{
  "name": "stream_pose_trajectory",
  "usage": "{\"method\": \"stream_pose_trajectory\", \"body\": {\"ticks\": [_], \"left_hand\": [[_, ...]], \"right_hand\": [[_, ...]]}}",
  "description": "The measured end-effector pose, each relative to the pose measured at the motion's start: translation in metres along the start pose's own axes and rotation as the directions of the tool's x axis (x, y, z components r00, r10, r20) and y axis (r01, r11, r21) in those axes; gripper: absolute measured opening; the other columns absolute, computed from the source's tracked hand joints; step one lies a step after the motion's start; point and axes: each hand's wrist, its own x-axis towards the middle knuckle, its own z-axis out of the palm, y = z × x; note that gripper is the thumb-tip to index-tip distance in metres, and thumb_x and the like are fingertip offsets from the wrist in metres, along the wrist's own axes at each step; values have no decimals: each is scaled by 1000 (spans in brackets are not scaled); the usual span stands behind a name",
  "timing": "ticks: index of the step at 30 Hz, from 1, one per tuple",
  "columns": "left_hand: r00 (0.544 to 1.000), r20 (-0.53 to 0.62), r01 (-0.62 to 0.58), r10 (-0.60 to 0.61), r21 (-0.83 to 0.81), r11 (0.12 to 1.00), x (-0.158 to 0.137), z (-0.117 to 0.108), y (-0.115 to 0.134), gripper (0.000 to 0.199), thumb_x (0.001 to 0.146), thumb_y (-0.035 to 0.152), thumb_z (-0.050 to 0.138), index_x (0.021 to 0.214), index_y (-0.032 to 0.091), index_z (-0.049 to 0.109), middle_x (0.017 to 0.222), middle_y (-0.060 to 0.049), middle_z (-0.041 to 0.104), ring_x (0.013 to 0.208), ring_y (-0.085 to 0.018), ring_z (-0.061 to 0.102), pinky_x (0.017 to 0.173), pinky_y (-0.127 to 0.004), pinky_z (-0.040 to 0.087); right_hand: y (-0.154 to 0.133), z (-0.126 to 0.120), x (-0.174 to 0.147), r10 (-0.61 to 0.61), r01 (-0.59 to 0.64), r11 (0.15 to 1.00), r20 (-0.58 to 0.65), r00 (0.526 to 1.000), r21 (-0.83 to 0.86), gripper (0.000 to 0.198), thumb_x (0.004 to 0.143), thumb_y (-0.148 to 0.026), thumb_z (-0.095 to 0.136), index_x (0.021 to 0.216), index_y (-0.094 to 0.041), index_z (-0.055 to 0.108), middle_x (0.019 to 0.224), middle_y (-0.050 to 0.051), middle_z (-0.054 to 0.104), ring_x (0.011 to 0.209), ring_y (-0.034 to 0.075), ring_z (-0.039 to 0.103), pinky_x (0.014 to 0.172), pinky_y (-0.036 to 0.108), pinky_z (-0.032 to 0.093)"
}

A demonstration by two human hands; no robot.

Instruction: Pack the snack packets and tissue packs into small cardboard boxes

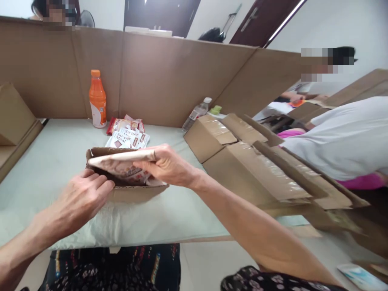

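Observation:
A small open cardboard box stands on the pale-covered table in front of me. My right hand pinches a flat, pale printed packet by its right end. The packet slants into the box opening, its left end close to the left wall. Curled over the near left rim of the box are the fingers of my left hand, their tips hidden inside. Just behind the box lie several white "Super Meal" sachets, with red and white packets among them.
An orange drink bottle stands by the cardboard partition. To the right are several larger cardboard cartons and a clear bottle. Another open carton sits at left. A co-worker in a white top is at right.

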Motion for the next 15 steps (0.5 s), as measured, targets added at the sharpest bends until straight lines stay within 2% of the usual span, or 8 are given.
{"method": "stream_pose_trajectory", "body": {"ticks": [3, 6, 9, 11, 13, 15], "left_hand": [[1000, 9, 0, 0, -52, 999, -5, -1, 0, 35, 104, 9, 39, 77, 21, 56, 71, -1, 63, 64, -19, 55, 68, -34, 43], [998, 9, 60, -59, -108, 992, -8, 2, -1, 33, 105, 14, 42, 78, 21, 59, 72, 0, 61, 63, -17, 53, 62, -33, 40], [988, -32, 144, -151, -158, 977, -7, 4, 0, 19, 102, 20, 48, 90, 21, 63, 87, -3, 68, 74, -18, 62, 64, -31, 46], [984, -12, 173, -180, -219, 960, -4, 4, 0, 13, 96, 24, 56, 104, 21, 65, 105, -7, 72, 87, -21, 69, 69, -31, 52], [980, 109, 188, -165, -265, 946, 2, 4, -2, 19, 91, 26, 61, 108, 21, 66, 105, -8, 75, 87, -25, 73, 69, -33, 54], [955, 271, 202, -123, -285, 937, 7, 3, -8, 10, 89, 26, 63, 96, 21, 68, 88, -6, 76, 76, -24, 72, 65, -33, 53]], "right_hand": [[-14, 3, 8, 91, 11, 931, 262, 961, -365, 26, 97, -18, 56, 83, -20, 78, 74, 2, 72, 68, 14, 60, 69, 28, 46], [-20, 19, 23, 236, 67, 835, 465, 854, -546, 21, 87, -5, 60, 82, -17, 77, 75, 5, 75, 65, 15, 60, 62, 28, 37], [-13, 42, 32, 253, 99, 867, 603, 757, -488, 19, 87, -5, 63, 81, -17, 76, 80, 4, 77, 68, 15, 62, 60, 27, 37], [-6, 54, 32, 206, 72, 923, 642, 738, -379, 18, 88, -6, 66, 79, -20, 74, 77, 0, 76, 66, 14, 62, 59, 26, 38], [-3, 57, 28, 164, 33, 960, 654, 738, -278, 18, 85, -6, 72, 76, -21, 72, 69, -3, 72, 60, 14, 59, 57, 26, 40], [-7, 47, 18, 133, 7, 977, 638, 758, -212, 20, 85, -6, 73, 74, -24, 72, 66, -4, 70, 58, 13, 58, 57, 26, 43]]}}
